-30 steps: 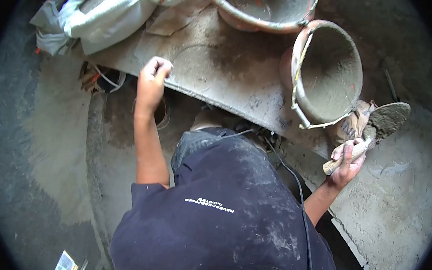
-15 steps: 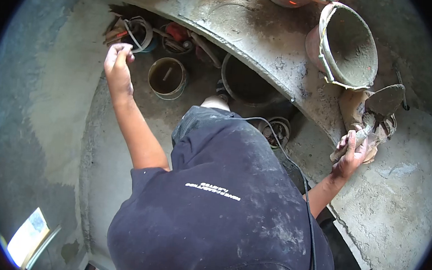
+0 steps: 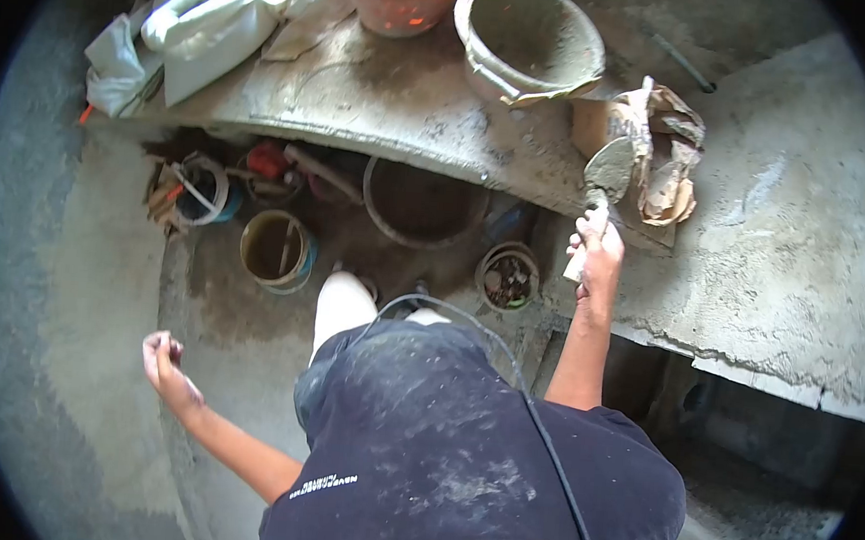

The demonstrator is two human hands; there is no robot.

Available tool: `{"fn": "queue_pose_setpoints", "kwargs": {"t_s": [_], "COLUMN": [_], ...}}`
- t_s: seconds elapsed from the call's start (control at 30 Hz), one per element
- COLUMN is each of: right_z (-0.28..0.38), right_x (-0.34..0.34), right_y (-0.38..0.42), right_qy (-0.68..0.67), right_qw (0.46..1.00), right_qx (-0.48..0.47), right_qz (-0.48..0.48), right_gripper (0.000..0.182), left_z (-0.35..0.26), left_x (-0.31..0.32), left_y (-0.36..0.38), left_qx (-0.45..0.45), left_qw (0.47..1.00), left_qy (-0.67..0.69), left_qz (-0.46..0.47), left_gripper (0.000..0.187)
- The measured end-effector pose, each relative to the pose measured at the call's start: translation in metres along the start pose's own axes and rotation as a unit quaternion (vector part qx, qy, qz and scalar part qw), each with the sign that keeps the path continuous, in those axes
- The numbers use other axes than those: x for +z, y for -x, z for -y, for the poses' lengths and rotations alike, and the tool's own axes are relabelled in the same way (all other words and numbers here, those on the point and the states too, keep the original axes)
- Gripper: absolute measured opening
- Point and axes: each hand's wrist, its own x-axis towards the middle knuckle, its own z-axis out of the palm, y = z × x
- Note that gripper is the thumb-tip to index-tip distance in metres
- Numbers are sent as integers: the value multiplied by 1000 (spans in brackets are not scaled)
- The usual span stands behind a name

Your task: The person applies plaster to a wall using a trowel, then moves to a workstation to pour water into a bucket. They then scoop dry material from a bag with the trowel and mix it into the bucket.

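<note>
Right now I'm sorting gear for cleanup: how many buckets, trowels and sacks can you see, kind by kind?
Mortar-caked buckets on the concrete slab: 2
Round pails and tubs under the slab: 4
Steel trowel in right hand: 1
White sack: 1
Total: 8

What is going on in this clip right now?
A person in a dusty dark shirt stands in a cement-lined pit. The right hand grips a trowel whose blade, coated in mortar, sits by a crumpled paper bag on the concrete slab. The left hand is loosely closed, holds nothing, and hangs near the curved pit wall. Two mortar-caked buckets and a white sack sit on the slab; small pails stand on the floor below.
</note>
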Motion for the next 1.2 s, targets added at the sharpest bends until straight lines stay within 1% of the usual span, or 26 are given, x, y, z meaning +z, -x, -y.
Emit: {"fn": "queue_pose_setpoints", "kwargs": {"t_s": [0.1, 0.17, 0.23, 0.3, 0.33, 0.37, 0.4, 0.43, 0.5, 0.53, 0.6, 0.7, 0.77, 0.8, 0.83, 0.87, 0.9, 0.93, 0.97, 1.0, 1.03, 1.07, 1.1, 1.13, 1.17, 1.2], "right_z": [4, -2, 18, 51, 76, 97, 105, 140, 168, 174, 182, 172, 163, 155, 149, 149, 145, 140, 140, 133, 120, 108, 85, 46, 14, -24], "right_x": [12, 14, 22, 39, 48, 53, 54, 69, 94, 106, 132, 158, 165, 161, 154, 150, 144, 129, 144, 155, 160, 200, 225, 225, 240, 256], "right_y": [-2, -14, -10, -12, -24, -49, -96, -103, -154, -161, -168, -177, -186, -198, -218, -226, -239, -249, -223, -192, -178, -92, -33, -6, 20, 50], "right_qy": [-61, -5, 21, 63, 213, 356, 347, 360, 577, 577, 661, 668, 670, 736, 763, 774, 760, 650, 582, 495, 359, 274, 216, 369, 343, 388], "right_qw": [998, 1000, 997, 986, 949, 886, 894, 912, 803, 802, 726, 723, 724, 648, 612, 603, 610, 697, 707, 681, 717, 736, 732, 682, 662, 663], "right_qx": [-13, -13, -58, -152, -231, -298, -283, -190, -148, -154, -173, -148, -110, -162, -166, -159, -194, -283, -349, -473, -552, -588, -635, -610, -666, -636], "right_qz": [19, 23, 39, 19, 3, -14, 13, 58, -9, -12, -75, -96, -123, -110, -121, -111, -109, -107, -200, -260, -227, -193, -125, -165, -21, 76], "right_gripper": [32, 29, 25, 27, 30, 34, 38, 40, 41, 41, 37, 37, 40, 41, 44, 41, 38, 35, 35, 33, 29, 22, 12, 8, 4, 6], "left_z": [1, -2, 4, 9, 9, 7, 6, 3, -6, -13, -13, 0, 26, 34, 41, 43, 41, 42, 45, 50, 61, 74, 85, 99, 113, 130], "left_x": [-10, -18, -36, -47, -52, -59, -64, -73, -85, -91, -116, -165, -204, -218, -227, -237, -241, -244, -249, -247, -247, -246, -241, -231, -220, -209], "left_y": [6, 5, -4, -15, -20, -25, -32, -38, -52, -52, -58, -56, -59, -58, -55, -53, -50, -54, -59, -65, -74, -81, -89, -99, -105, -111], "left_qx": [-21, -15, -4, 4, -5, -15, -14, -15, 6, 16, 30, 35, -16, -29, -34, -45, -46, -49, -59, -67, -86, -104, -128, -152, -178, -206], "left_qw": [1000, 1000, 1000, 1000, 1000, 1000, 1000, 1000, 999, 1000, 999, 999, 997, 995, 994, 992, 991, 992, 992, 990, 989, 987, 985, 982, 980, 976], "left_qy": [-11, 0, 6, 9, 19, 23, 22, 18, 1, 2, 21, 26, 15, 6, 10, 4, 8, 0, 1, 1, 3, 6, -22, -49, -56, -65], "left_qz": [-9, -3, -2, -5, -11, -15, -3, 1, 33, 22, 6, -27, -72, -91, -101, -120, -123, -115, -115, -125, -124, -122, -110, -98, -72, -42], "left_gripper": [6, 3, 3, 3, 3, 4, 4, 4, 4, 5, 5, 5, 6, 9, 9, 9, 11, 12, 12, 12, 11, 11, 11, 10, 10, 9]}}
